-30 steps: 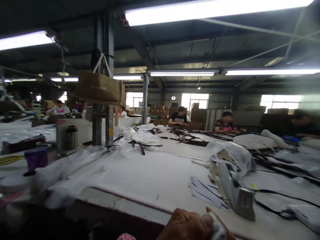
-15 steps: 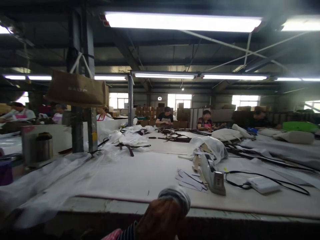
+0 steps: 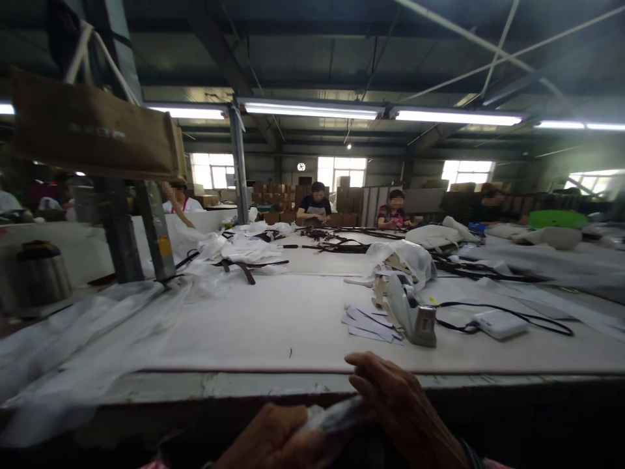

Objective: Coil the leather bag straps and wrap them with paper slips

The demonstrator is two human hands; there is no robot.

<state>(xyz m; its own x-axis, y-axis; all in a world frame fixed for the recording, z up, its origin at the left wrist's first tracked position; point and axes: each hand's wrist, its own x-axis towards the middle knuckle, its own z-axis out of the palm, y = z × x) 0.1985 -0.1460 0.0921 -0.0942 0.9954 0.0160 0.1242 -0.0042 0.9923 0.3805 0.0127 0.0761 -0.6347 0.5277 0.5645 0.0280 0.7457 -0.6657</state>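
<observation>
My left hand (image 3: 273,433), low in the view below the table edge, is closed around a crumpled, clear-whitish plastic bundle (image 3: 336,417). Its far end reaches to my right hand (image 3: 398,404), whose fingers stretch out flat over that end, pointing left. Whether the right palm presses on the plastic is hidden. Beyond my right hand, on the table, a grey tape dispenser (image 3: 414,319) stands beside several white paper slips (image 3: 371,326). The lower parts of both hands lie in shadow.
A white power bank (image 3: 500,324) with a black cord lies right of the dispenser. Dark straps (image 3: 342,247) and white wrapping (image 3: 244,247) cover the table's far part. A brown bag (image 3: 92,127) hangs on a post at left. Several people sit at work beyond.
The view has tilted down and turned slightly right. One hand holding a rounded clear plastic bundle was visible; now both hands are at the plastic, lower down, and the bundle looks longer.
</observation>
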